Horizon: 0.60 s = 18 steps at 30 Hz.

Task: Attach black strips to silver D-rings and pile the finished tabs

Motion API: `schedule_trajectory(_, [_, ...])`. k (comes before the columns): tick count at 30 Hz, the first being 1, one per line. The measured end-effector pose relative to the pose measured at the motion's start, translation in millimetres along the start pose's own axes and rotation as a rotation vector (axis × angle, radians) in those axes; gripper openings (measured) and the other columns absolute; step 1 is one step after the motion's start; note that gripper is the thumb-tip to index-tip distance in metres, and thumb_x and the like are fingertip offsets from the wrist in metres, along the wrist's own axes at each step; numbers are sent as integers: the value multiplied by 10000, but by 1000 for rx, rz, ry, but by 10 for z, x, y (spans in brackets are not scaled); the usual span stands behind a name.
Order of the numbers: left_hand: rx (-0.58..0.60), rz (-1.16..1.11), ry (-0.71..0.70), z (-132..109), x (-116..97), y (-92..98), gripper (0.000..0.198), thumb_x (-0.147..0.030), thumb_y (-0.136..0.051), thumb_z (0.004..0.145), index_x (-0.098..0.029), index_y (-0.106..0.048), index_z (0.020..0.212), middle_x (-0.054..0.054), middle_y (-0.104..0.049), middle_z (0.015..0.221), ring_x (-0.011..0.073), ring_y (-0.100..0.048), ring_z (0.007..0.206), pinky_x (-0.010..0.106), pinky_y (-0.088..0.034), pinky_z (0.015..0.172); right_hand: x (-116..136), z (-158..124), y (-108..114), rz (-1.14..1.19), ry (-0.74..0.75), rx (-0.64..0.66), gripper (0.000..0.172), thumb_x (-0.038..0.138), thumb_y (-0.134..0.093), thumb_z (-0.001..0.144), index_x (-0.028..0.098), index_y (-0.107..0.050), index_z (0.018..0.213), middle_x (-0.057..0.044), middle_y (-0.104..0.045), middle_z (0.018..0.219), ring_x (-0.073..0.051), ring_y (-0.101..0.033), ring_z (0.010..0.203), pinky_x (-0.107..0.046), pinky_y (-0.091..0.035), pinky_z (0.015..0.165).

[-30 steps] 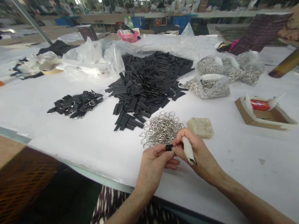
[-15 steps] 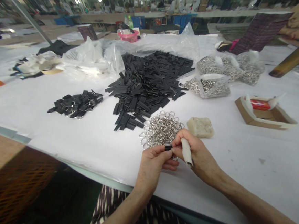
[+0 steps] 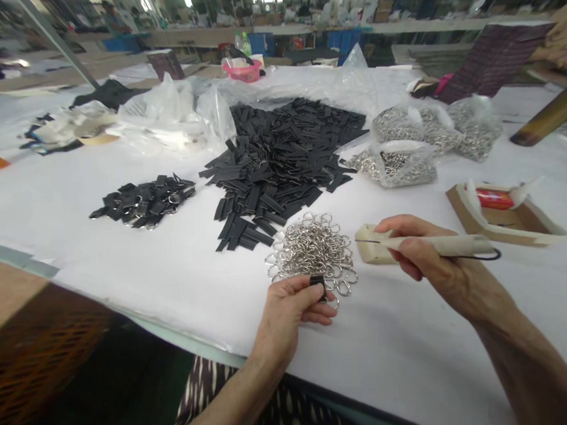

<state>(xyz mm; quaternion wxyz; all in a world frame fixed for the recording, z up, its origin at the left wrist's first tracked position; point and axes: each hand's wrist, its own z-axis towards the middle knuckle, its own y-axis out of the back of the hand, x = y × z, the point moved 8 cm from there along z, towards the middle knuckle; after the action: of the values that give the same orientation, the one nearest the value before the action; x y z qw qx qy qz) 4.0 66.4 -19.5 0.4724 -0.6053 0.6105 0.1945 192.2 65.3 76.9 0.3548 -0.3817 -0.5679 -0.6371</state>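
Note:
My left hand (image 3: 291,307) pinches a small folded black strip (image 3: 318,283) just in front of a heap of metal rings (image 3: 313,246). My right hand (image 3: 421,254) grips a pale-handled tool (image 3: 443,246) held level, its thin metal tip pointing left over a cream wax-like block (image 3: 370,245). Behind the rings lies a large pile of black strips (image 3: 284,160). Further left sits a smaller pile of black strips fitted with rings (image 3: 142,200).
Clear bags of metal rings (image 3: 420,139) lie at the back right. A shallow cardboard tray with a red tube (image 3: 502,211) sits to the right. Crumpled plastic bags (image 3: 172,113) and a pink basket (image 3: 243,68) stand behind. The white table (image 3: 67,210) ends at a near edge.
My right hand has left the black strip and moved right, turning the tool level with its tip over the cream block. My left hand keeps the strip.

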Motion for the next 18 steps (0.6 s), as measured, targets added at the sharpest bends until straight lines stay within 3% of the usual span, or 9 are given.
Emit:
schedule_trajectory(6, [-2, 31, -5, 60, -18, -7, 193, -286, -701, 671, -98, -659, 693, 86, -660, 721, 134, -604, 537, 209, -512, 514, 11, 48, 179, -181, -104, -148, 356, 444, -485, 845, 187, -500, 598, 21, -424, 532, -129, -376, 502, -262, -239, 443])
schedule_trajectory(12, [31, 102, 5, 128, -39, -41, 201, -300, -705, 676, -104, -673, 705, 88, -668, 741, 133, -608, 546, 198, -510, 521, -108, 142, 237, -226, -170, -199, 272, 383, -483, 801, 196, -498, 604, 45, -479, 553, -133, -417, 546, -246, -281, 479])
schedule_trajectory(18, [69, 69, 34, 156, -42, -158, 198, -281, -725, 645, -101, -669, 704, 79, -670, 742, 137, -607, 544, 210, -517, 512, -266, 166, 271, -312, -276, -212, 242, 365, -470, 775, 205, -467, 594, 52, -412, 526, -131, -365, 516, -248, -240, 456])
